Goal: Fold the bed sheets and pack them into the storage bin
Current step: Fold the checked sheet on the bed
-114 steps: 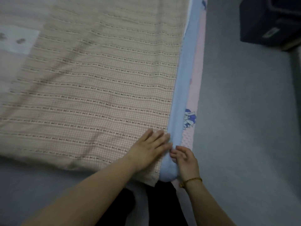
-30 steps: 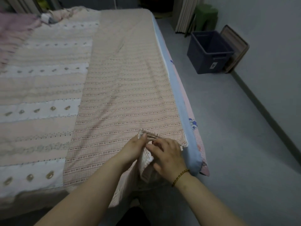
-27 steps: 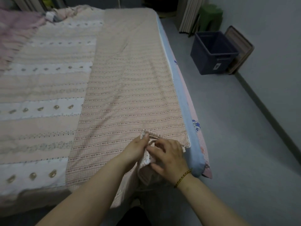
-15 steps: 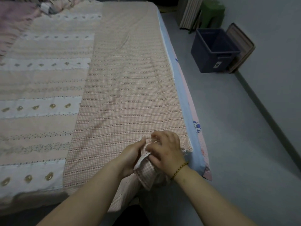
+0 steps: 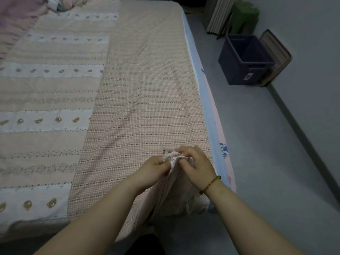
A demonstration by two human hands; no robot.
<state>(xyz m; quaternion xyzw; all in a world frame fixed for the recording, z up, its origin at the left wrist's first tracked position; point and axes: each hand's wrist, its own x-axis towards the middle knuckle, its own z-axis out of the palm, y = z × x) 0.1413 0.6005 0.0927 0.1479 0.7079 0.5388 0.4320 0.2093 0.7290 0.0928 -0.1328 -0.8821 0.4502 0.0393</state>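
Both the left hand (image 5: 153,167) and right hand (image 5: 196,167) pinch the pink checked cotton sheet's (image 5: 147,100) bunched corner. It looks light and floppy (likely to sag), so corners are probably the best hold.

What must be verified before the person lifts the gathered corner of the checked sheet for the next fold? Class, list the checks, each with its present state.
1. Grip of left hand on sheet corner: ok.
2. Grip of right hand on the same corner: ok.
3. Corner layers aligned: cannot tell, bunched between the hands.
4. The checked sheet lies flat along the bed: ok, faint creases at the far end.
5. The storage bin is open, lid leaning beside it: ok.
6. Bin empty: cannot tell.
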